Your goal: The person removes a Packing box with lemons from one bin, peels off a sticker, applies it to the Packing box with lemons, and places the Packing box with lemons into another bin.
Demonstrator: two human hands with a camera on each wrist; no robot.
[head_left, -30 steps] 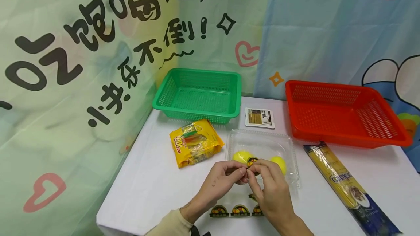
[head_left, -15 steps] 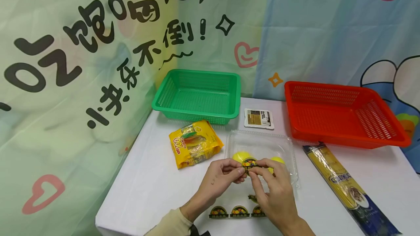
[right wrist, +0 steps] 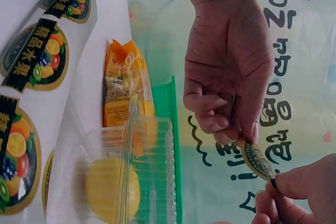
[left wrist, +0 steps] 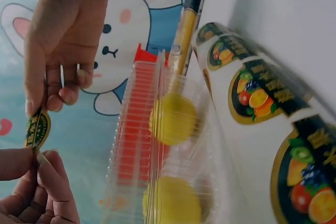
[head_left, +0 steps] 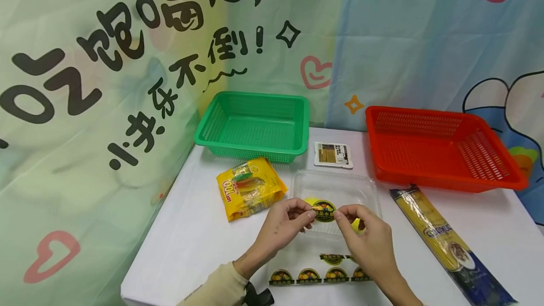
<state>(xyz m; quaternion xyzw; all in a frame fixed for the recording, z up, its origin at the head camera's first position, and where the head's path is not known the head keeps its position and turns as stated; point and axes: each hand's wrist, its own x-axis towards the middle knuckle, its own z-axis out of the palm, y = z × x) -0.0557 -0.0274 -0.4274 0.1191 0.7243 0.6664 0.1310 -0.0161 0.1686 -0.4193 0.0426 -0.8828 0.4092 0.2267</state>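
A round black-and-gold fruit-label sticker (head_left: 324, 211) is stretched between my two hands above the clear plastic box (head_left: 335, 181). My left hand (head_left: 284, 225) pinches its left edge with thumb and finger, and my right hand (head_left: 369, 240) pinches the right edge. Both wrist views show the sticker (left wrist: 39, 129) edge-on between the fingertips. Inside the closed-looking box are two round yellow fruits (left wrist: 172, 119), partly hidden by the hands in the head view. Below the hands lies a sheet of the same labels (head_left: 309, 276), its right part covered by my right hand.
A green basket (head_left: 255, 148) stands at the back left, a red basket (head_left: 442, 181) at the back right. Around the box lie a yellow snack bag (head_left: 250, 188), a small white packet (head_left: 333, 155) and a long spaghetti pack (head_left: 446, 240).
My right hand has moved right and changed its hold to the sticker's right edge. The sticker, earlier tilted and partly covered, now faces up, spread flat between both hands.
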